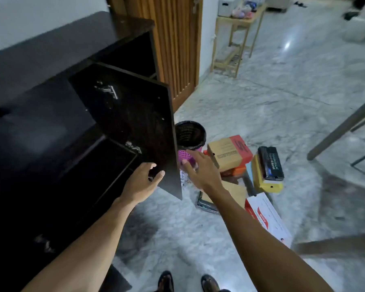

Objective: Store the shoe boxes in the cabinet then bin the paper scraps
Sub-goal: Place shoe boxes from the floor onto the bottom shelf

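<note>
The left hand [144, 180] is holding the free edge of the open cabinet door [133, 127], with the thumb on one face and the fingers curling around the edge, so this hand is closed on the door. The right hand [200, 167] is reaching forward just past the same door edge with its fingers spread apart and nothing in them; it is hanging over the pink bin [190, 142], which is standing right behind the door.

The shoe boxes are all lying on the floor on the far side of the door from the cabinet [51, 81], beyond and to the right of the bin. The brown and red box [230, 152] is sitting on top of an orange one, nearest to the right hand, and its long axis is running away from the door toward the right. The black box [270, 163] on the yellow box [266, 182] is farther from the door, and a white box [268, 218] is lying closer to the person. In my judgement the right hand is the nearer one for the first pick.

The floor [261, 91] is glossy grey marble, and the cabinet inside is too dark to see. I cannot tell where the paper scraps are.
</note>
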